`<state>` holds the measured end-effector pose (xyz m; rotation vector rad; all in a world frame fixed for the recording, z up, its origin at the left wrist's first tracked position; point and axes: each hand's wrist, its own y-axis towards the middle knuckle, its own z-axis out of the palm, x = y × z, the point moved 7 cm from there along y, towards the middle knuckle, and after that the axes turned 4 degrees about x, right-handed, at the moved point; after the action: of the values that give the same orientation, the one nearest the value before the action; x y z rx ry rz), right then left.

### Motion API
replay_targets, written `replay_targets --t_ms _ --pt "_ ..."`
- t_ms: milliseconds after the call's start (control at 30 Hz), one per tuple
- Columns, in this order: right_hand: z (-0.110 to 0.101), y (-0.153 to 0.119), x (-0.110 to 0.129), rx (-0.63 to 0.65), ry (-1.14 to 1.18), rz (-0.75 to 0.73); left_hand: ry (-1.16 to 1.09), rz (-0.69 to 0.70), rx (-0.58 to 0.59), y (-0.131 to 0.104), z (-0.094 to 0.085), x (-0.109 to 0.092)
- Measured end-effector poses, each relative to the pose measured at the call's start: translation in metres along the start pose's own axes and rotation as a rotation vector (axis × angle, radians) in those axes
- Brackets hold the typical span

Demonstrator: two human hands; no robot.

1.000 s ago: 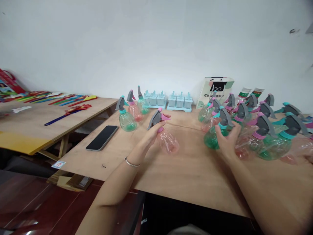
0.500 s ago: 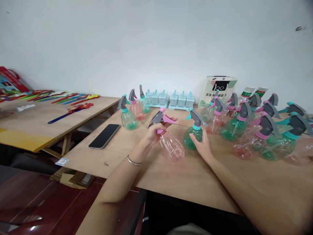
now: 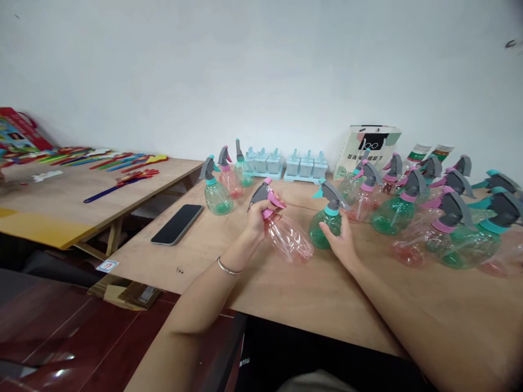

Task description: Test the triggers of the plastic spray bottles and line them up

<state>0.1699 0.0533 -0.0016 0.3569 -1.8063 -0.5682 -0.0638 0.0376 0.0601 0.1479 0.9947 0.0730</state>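
My left hand (image 3: 259, 216) is closed round the neck of a clear pink spray bottle (image 3: 291, 239), which leans with its grey and pink trigger head up to the left. Just right of it, my right hand (image 3: 341, 235) holds a green spray bottle (image 3: 320, 230) with a grey and turquoise head, thumb on the near side and the other fingers mostly hidden behind. That green bottle looks upright and close to the table. Beyond my left hand stand a green spray bottle (image 3: 218, 197), a pink one (image 3: 231, 182) and another green one (image 3: 244, 172).
Several more spray bottles (image 3: 394, 213) crowd the right side of the wooden table (image 3: 196, 272). Pale blue popsicle moulds (image 3: 305, 166) and a printed paper bag (image 3: 365, 149) stand by the wall. A phone (image 3: 177, 224) lies left. Another table (image 3: 61, 207) carries colourful hand-shaped sticks (image 3: 118, 185).
The pink bottle in my left hand has tilted further, its base swinging slightly right. My right hand keeps its hold on the green bottle. The whole view has shifted a little.
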Motion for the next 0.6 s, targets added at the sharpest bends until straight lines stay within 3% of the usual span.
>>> replay_targets --t_ms 233,400,600 --pt "0.0007 0.0008 -0.0003 0.003 0.0 -0.022 0.06 -0.015 -0.002 0.0038 -0.0033 0.0007" --pt "0.0006 -0.0002 0.0 0.0 -0.013 -0.018 0.016 0.044 -0.079 0.0011 -0.0081 -0.0035" --pt "0.0006 -0.0003 0.0011 -0.004 -0.019 -0.031 0.079 0.06 -0.048 0.002 -0.0037 -0.0068"
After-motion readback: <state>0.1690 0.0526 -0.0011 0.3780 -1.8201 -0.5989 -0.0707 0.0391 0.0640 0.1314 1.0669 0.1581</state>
